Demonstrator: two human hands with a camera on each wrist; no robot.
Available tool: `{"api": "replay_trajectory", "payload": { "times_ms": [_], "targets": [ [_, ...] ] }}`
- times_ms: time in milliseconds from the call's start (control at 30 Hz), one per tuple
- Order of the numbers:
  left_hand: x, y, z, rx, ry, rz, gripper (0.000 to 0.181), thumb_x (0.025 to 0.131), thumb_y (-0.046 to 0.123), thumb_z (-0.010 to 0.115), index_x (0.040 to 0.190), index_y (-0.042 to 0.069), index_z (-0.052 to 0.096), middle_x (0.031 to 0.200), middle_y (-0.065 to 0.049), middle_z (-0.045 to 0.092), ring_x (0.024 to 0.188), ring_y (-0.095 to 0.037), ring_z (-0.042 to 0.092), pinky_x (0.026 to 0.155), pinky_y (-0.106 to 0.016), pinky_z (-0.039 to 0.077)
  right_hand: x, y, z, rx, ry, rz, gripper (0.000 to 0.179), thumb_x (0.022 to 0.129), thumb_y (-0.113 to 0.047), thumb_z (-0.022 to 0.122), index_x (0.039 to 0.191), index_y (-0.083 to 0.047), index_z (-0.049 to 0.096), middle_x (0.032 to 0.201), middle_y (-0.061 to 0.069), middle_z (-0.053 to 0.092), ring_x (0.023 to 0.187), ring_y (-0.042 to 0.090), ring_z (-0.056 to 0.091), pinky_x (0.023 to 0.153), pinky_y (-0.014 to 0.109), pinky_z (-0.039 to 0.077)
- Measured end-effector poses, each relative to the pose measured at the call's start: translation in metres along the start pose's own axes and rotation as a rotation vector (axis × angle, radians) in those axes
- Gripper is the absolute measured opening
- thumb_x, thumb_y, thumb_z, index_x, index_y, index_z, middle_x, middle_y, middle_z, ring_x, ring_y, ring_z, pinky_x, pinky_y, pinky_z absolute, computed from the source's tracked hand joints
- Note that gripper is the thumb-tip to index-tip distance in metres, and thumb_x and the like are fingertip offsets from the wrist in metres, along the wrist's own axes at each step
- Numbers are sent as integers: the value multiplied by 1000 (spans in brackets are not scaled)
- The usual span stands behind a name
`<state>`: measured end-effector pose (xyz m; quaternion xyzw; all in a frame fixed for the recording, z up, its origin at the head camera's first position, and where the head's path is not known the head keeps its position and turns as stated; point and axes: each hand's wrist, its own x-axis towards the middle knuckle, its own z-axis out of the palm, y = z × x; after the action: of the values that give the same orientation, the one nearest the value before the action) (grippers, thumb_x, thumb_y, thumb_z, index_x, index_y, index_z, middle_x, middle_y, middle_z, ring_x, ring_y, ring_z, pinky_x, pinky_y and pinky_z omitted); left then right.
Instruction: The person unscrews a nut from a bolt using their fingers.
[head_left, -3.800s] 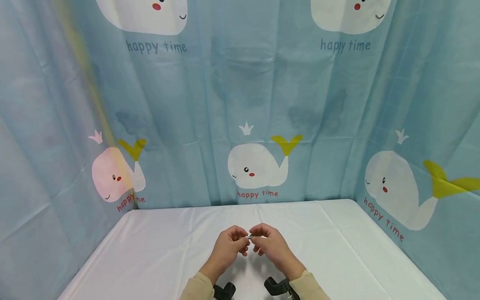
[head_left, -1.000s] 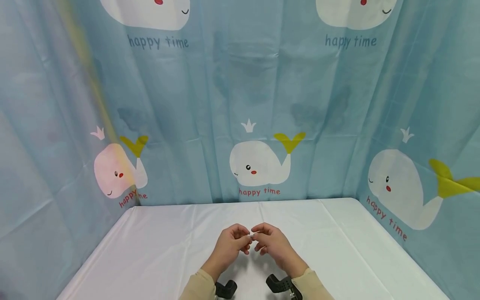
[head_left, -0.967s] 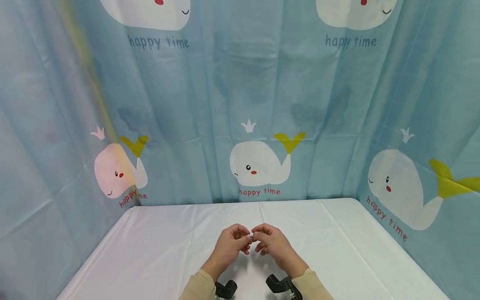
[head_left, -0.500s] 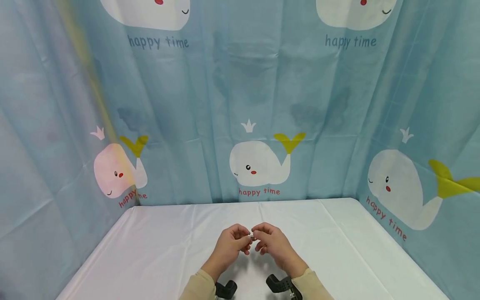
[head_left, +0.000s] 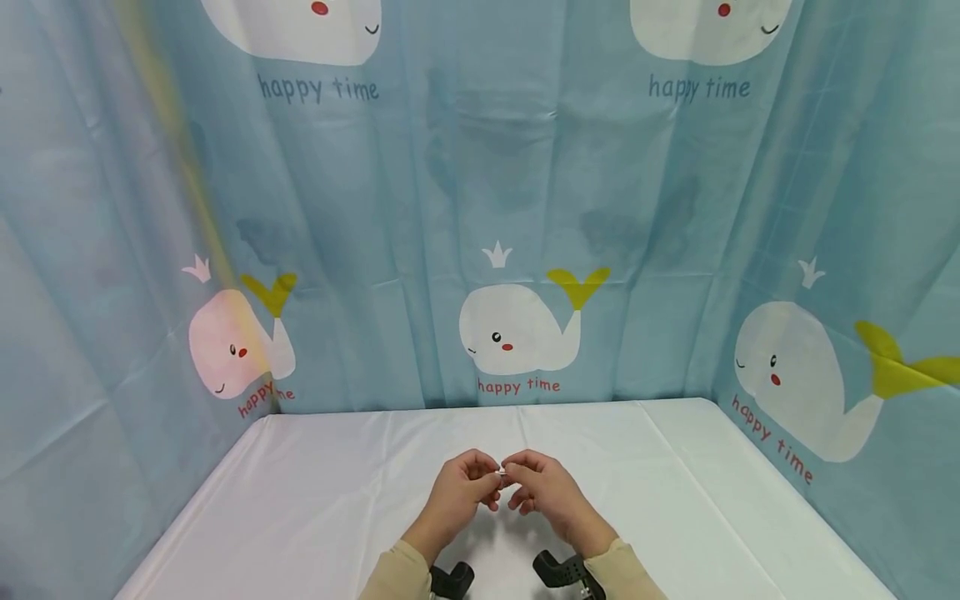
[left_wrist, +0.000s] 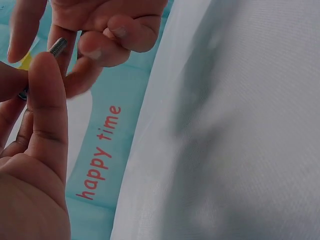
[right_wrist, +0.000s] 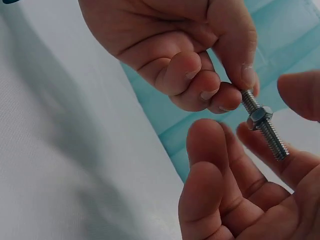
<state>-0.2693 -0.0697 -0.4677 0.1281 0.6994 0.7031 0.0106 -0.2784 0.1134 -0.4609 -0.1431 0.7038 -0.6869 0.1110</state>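
In the head view, my left hand (head_left: 457, 492) and right hand (head_left: 551, 496) meet fingertip to fingertip above the white table, with a small silver piece between them. The right wrist view shows this as a threaded metal bolt (right_wrist: 275, 141) carrying a hex nut (right_wrist: 260, 117) partway along it. My left thumb and index finger pinch one end of the bolt, which they partly hide. Beside the nut, my right index finger reaches behind the bolt, while the right thumb stands apart from it. In the left wrist view, the bolt's threaded tip (left_wrist: 59, 46) sticks out past my left thumb.
A white cloth covers the table (head_left: 300, 508). Blue curtains (head_left: 420, 208) printed with whales surround its back and sides. Black wrist mounts (head_left: 452, 579) sit below both hands.
Both hands stay together at the same spot around the bolt. The right fingers shift slightly beside the left fingertips, and the head view tilts a little.
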Motion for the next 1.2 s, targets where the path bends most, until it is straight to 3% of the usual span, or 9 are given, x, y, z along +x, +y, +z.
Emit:
{"api": "replay_trajectory", "payload": {
  "times_ms": [200, 433, 700, 933, 1200],
  "targets": [
    [1, 0, 1, 17, 2, -7, 10, 89, 3, 66, 98, 0, 63, 83, -13, 68, 68, -21, 63, 63, -34, 58, 0, 1, 0, -21, 21, -7, 31, 98, -31, 65, 101, -1, 67, 84, 10, 66, 63, 18, 59, 57, 28, 52],
    [-4, 6, 3, 11, 15, -9, 10, 89, -2, 60, 98, -5, 60, 82, -12, 66, 69, -22, 61, 63, -37, 58, 2, 3, 0, -62, 38, -38, 22, 92, -18, 71, 107, -3, 68, 93, 10, 67, 69, 21, 62, 60, 31, 52],
    [0, -2, 1, 26, 19, 3, 11, 88, -3, 58, 99, -4, 62, 79, -11, 64, 66, -21, 58, 57, -32, 55, 1, 1, 2, -65, 35, -56, 22, 91, -18, 72, 106, -2, 68, 89, 10, 65, 69, 21, 60, 61, 32, 52],
    [-1, 1, 1, 22, 20, 16, 10, 90, -3, 59, 100, -6, 61, 79, -12, 64, 65, -20, 58, 57, -32, 56, 0, -2, 3, -45, 47, -56, 25, 94, -18, 68, 110, 1, 66, 99, 13, 66, 72, 22, 64, 61, 31, 53],
    [-1, 2, 0, 23, 15, 18, 13, 90, -2, 60, 102, -7, 61, 82, -11, 66, 66, -19, 60, 59, -32, 57, 0, -2, 2, -29, 55, -33, 29, 99, -26, 63, 102, 2, 67, 82, 8, 65, 62, 16, 58, 57, 27, 51]
  ]
}}
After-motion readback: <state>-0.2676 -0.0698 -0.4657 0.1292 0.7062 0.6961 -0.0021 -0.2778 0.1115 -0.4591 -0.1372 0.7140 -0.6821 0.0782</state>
